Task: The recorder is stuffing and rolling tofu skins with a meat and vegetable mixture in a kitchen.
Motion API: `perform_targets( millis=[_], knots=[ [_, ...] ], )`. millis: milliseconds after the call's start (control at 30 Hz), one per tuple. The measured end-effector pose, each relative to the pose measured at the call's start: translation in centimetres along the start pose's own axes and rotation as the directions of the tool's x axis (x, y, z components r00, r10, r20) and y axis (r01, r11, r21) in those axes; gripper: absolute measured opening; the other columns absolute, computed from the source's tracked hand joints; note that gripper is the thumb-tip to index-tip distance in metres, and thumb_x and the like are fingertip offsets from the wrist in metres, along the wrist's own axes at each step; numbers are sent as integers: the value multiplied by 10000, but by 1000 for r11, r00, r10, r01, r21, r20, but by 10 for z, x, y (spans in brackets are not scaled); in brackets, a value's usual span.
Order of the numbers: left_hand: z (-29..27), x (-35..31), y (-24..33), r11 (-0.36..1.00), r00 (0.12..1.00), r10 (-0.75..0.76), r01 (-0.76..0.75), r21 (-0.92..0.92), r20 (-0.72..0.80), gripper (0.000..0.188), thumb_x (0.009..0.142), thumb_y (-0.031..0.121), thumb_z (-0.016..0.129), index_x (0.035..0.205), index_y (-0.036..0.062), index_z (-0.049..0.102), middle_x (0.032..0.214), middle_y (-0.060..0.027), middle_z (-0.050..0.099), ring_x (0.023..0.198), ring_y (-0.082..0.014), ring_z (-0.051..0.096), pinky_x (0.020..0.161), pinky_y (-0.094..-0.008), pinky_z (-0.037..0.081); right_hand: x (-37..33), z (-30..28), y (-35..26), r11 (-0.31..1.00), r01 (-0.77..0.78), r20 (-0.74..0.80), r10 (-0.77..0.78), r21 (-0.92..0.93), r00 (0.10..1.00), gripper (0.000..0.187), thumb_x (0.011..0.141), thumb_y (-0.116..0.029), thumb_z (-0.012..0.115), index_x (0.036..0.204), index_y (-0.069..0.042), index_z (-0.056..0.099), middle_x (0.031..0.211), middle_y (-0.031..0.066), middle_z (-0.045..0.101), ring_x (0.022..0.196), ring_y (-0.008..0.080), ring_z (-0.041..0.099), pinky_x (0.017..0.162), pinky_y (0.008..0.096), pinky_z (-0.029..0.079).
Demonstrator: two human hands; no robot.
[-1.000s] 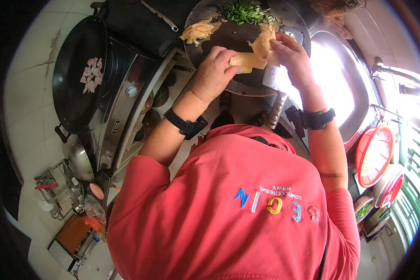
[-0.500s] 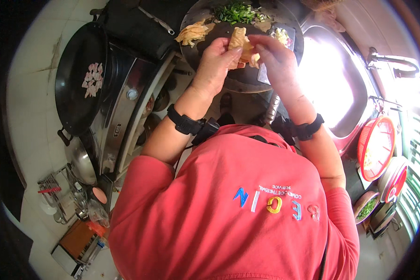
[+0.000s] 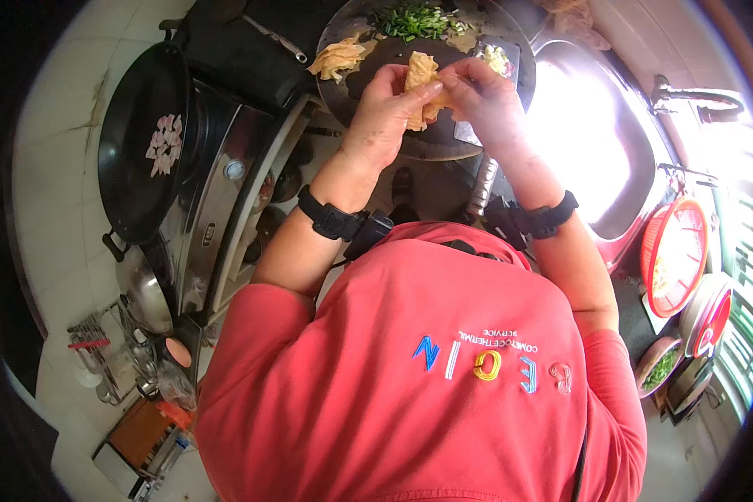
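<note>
A crinkled, yellow-tan piece that looks like tofu skin [image 3: 421, 74] is held above a round chopping board [image 3: 343, 89]. My left hand [image 3: 386, 109] is closed on its left side, thumb across the front. The fingers of my right hand [image 3: 487, 96] pinch its right edge. More pieces of the same kind, a tofu skin pile [image 3: 337, 57], lie on the board at the left. Chopped green stalks [image 3: 412, 22] sit at the far side. Under my right hand rests a cleaver [image 3: 483, 186], its handle toward me, with chopped pale bits [image 3: 494, 58] on the blade.
Left, a black wok [image 3: 130, 159] holds pale pink slices [image 3: 165, 144] on the stove [image 3: 213, 201]. Right of the board is a brightly lit sink [image 3: 598, 125] with a tap [image 3: 699, 105]. A red basket [image 3: 676, 259] and a bowl of chopped greens [image 3: 661, 368] stand at right.
The tofu skin has been turned more upright and gathered between my hands. My right hand has moved slightly left, closer to my left hand. The whole view has shifted a little.
</note>
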State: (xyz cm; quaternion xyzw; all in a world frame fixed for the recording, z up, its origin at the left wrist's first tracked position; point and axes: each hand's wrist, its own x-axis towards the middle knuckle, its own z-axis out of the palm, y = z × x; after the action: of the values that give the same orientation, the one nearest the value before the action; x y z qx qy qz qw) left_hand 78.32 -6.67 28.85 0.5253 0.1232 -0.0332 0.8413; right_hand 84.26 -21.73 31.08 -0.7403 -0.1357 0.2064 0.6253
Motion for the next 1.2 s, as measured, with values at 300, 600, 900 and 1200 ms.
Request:
perform_targets(
  millis=[300, 600, 900, 1200],
  knots=[
    [2, 1, -4, 969, 997, 51, -65, -239, -63, 216, 948, 184, 521, 1062, 4, 557, 1003, -63, 617, 910, -137, 607, 812, -293, 497, -4, -1, 5, 974, -93, -106, 117, 206, 987, 225, 911, -228, 582, 1002, -22, 577, 732, 15, 586, 553, 81, 510, 502, 232, 429],
    [11, 9, -17, 980, 983, 84, -111, -162, -164, 172, 909, 95, 564, 1059, 12, 550, 975, -70, 620, 872, -144, 619, 767, -283, 514, -10, -6, 9, 962, -34, -121, 69, 271, 990, 125, 879, -155, 624, 954, -59, 595, 740, -2, 581, 608, 68, 504, 525, 206, 404],
    [9, 11, -5, 928, 929, 218, -292, -230, -299, 180, 932, 93, 517, 1097, 25, 539, 1016, -60, 612, 925, -175, 609, 814, -322, 504, 0, -36, 14, 788, 142, -235, 4, 599, 972, 159, 904, -213, 593, 975, -75, 558, 841, 19, 579, 679, 74, 495, 543, 217, 400],
    [28, -1, 8, 941, 994, 106, -106, -322, -19, 216, 933, 171, 550, 1077, 11, 552, 1008, -56, 607, 919, -143, 600, 816, -302, 500, -13, -5, -4, 944, -101, -73, 130, 315, 989, 314, 887, -332, 608, 994, -36, 619, 781, 9, 589, 623, 71, 505, 552, 204, 390]
  ],
)
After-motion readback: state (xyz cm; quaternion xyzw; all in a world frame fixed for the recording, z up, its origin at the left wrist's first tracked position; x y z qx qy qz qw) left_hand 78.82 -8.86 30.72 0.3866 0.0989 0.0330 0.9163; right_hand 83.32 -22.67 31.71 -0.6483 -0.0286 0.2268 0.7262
